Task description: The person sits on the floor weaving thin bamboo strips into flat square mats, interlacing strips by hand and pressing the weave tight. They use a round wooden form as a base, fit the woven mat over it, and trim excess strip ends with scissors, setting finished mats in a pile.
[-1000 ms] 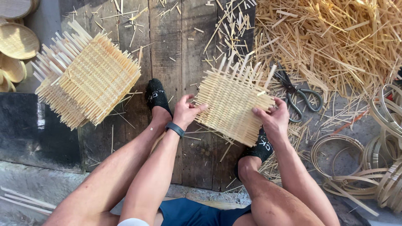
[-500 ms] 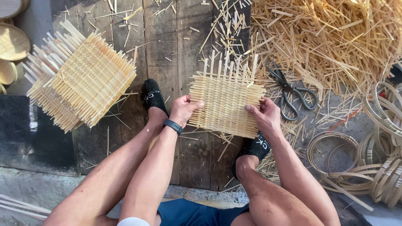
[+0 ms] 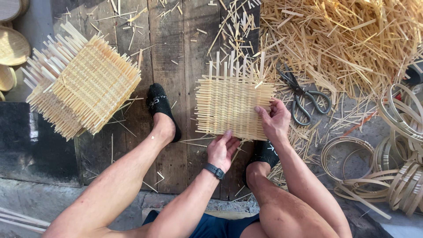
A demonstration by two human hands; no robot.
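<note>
Item: woven bamboo mat point(image 3: 231, 108), square, pale, flat on the dark plank floor point(image 3: 185, 57) between the person's two black-slippered feet.

Hands: left hand point(image 3: 223, 150) at the mat's near edge, fingertips pressed on the weave, thumb tucked under; closed lightly on that edge. Right hand point(image 3: 274, 120) at the mat's right edge near the near corner, fingers laid over the top, thumb apparently beneath; clamped on the edge. A dark wristband sits on the left wrist.

Progress, as judged: centre of the mat is tightly interlaced; loose strip ends project on all sides, longest on the far side from the hands. Ends untrimmed, no rim fitted. Weave looks largely complete, finishing not done.

Orientation: edges run roughly square to the planks; the longest free ends point away from the person. Slightly wider across than deep, so the long axis runs left to right between the two hands.

Nearby: scissors point(image 3: 304, 94) just beyond the right hand, blades pointing away. Heap of loose bamboo strips point(image 3: 348, 39) further beyond the right hand. Coiled bamboo hoops point(image 3: 387, 163) well out to the right. Stack of similar untrimmed mats point(image 3: 81, 86) well to the left of the left hand. Round woven trays point(image 3: 11, 48) beyond that stack
</note>
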